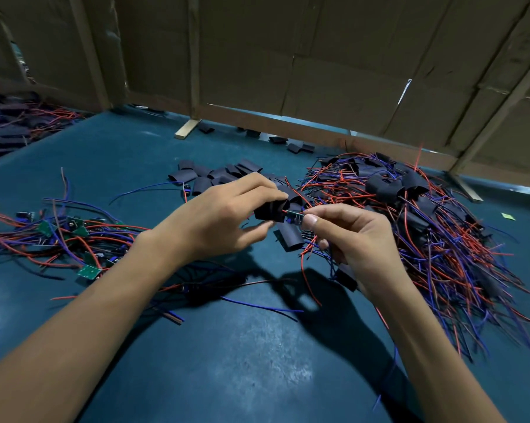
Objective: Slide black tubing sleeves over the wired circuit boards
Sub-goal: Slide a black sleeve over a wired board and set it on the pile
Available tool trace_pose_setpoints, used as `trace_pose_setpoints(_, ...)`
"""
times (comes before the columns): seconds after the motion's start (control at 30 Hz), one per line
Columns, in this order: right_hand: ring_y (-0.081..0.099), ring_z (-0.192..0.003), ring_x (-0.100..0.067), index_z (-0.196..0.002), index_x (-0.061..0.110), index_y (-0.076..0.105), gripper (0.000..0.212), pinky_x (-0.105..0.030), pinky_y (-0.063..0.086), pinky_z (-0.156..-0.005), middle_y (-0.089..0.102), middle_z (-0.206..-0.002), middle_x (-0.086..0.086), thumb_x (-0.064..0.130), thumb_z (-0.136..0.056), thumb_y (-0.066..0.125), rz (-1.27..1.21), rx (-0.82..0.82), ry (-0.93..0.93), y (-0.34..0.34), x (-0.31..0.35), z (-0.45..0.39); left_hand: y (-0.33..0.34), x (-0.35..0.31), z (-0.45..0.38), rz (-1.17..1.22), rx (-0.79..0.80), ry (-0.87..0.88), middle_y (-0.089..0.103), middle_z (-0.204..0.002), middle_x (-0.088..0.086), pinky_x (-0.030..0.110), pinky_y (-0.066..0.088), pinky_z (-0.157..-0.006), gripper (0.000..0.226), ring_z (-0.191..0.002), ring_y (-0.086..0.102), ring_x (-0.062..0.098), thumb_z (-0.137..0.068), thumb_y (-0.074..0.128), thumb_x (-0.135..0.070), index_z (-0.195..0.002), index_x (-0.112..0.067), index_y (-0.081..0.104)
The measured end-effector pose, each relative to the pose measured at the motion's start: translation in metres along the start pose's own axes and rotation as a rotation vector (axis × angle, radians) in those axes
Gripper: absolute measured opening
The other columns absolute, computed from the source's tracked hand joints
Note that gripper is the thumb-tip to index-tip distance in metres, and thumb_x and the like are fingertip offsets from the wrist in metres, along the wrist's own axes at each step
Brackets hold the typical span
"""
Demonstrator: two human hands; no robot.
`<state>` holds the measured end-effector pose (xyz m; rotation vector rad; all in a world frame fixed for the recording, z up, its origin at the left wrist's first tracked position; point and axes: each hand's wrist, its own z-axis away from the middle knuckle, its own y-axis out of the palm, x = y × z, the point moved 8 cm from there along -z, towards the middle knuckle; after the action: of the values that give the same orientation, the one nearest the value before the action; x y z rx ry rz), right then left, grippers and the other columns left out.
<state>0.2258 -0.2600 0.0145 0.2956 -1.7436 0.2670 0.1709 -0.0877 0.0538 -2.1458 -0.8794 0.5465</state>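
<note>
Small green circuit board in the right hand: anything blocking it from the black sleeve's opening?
Nothing visible. The small green circuit board, pinched by the right hand, sits right at the mouth of the black tubing sleeve gripped by the left hand. No stray wire visibly crosses between them.

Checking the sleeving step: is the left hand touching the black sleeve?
Touching. The head view shows the left hand pinching the black sleeve between thumb and fingertips, with no gap, facing the board held by the right hand.
</note>
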Motion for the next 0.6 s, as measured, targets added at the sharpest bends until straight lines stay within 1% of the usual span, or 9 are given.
trace_pose_setpoints(0.1, 0.047, -0.052, -0.008, -0.087, 0.018, 0.081, 0.01, -0.013, 0.03, -0.041, 0.069, -0.072, -0.003, 0.021, -0.078, 0.08, -0.024, -0.019, 0.04, 0.0, -0.001, 0.001, 0.0, -0.003, -0.002, -0.022, 0.003, 0.031, 0.063, -0.12, 0.013, 0.04, 0.055, -0.088, 0.039, -0.107, 0.064, 0.026, -0.09, 0.071, -0.011, -0.126, 0.001, 0.063)
trace_pose_setpoints(0.2, 0.047, -0.048, -0.007, -0.086, 0.017, 0.081, 0.021, -0.015, 0.026, -0.037, 0.071, -0.078, -0.009, 0.028, -0.068, 0.081, -0.11, -0.029, 0.094, -0.002, -0.004, -0.001, -0.001, -0.007, -0.002, -0.03, -0.004, 0.047, 0.064, -0.118, 0.013, 0.042, 0.055, -0.086, 0.038, -0.105, 0.065, 0.027, -0.088, 0.072, -0.008, -0.124, 0.002, 0.065)
trace_pose_setpoints(0.3, 0.045, -0.045, -0.008, -0.085, 0.015, 0.081, 0.017, -0.015, 0.023, -0.037, 0.072, -0.079, -0.01, 0.024, -0.07, 0.08, -0.126, -0.007, 0.144, 0.003, -0.009, -0.001, 0.0, -0.014, -0.004, -0.031, -0.029, 0.079, 0.065, -0.117, 0.013, 0.042, 0.055, -0.085, 0.035, -0.104, 0.065, 0.028, -0.09, 0.07, -0.01, -0.122, 0.002, 0.065)
trace_pose_setpoints(0.4, 0.041, -0.042, -0.008, -0.082, 0.014, 0.079, 0.014, -0.015, 0.023, -0.037, 0.071, -0.077, -0.01, 0.023, -0.071, 0.079, -0.139, 0.007, 0.154, 0.011, -0.012, 0.0, 0.003, -0.022, -0.005, -0.039, -0.043, 0.113, 0.066, -0.115, 0.014, 0.041, 0.055, -0.085, 0.033, -0.102, 0.066, 0.029, -0.091, 0.07, -0.009, -0.121, 0.003, 0.066)
trace_pose_setpoints(0.5, 0.043, -0.042, -0.008, -0.084, 0.011, 0.074, 0.012, -0.015, 0.027, -0.036, 0.069, -0.068, -0.006, 0.016, -0.076, 0.08, -0.09, -0.066, 0.114, 0.007, -0.009, 0.001, 0.004, -0.023, -0.005, -0.047, -0.064, 0.111, 0.066, -0.115, 0.015, 0.041, 0.055, -0.087, 0.031, -0.104, 0.066, 0.03, -0.092, 0.069, -0.008, -0.121, 0.004, 0.066)
trace_pose_setpoints(0.53, 0.045, -0.042, -0.008, -0.085, 0.009, 0.072, 0.01, -0.014, 0.028, -0.037, 0.067, -0.064, -0.004, 0.012, -0.079, 0.079, -0.067, -0.097, 0.078, 0.004, -0.006, 0.0, 0.003, -0.022, -0.005, -0.039, -0.079, 0.106, 0.066, -0.118, 0.014, 0.04, 0.054, -0.09, 0.032, -0.108, 0.066, 0.029, -0.093, 0.07, -0.008, -0.122, 0.004, 0.065)
trace_pose_setpoints(0.6, 0.046, -0.043, -0.006, -0.083, 0.011, 0.074, 0.006, -0.012, 0.031, -0.039, 0.066, -0.061, 0.0, 0.006, -0.082, 0.078, -0.036, -0.148, -0.015, -0.002, 0.003, 0.001, 0.003, -0.019, -0.005, -0.005, -0.102, 0.082, 0.062, -0.13, 0.013, 0.04, 0.05, -0.103, 0.041, -0.123, 0.06, 0.025, -0.094, 0.07, -0.011, -0.131, 0.003, 0.06)
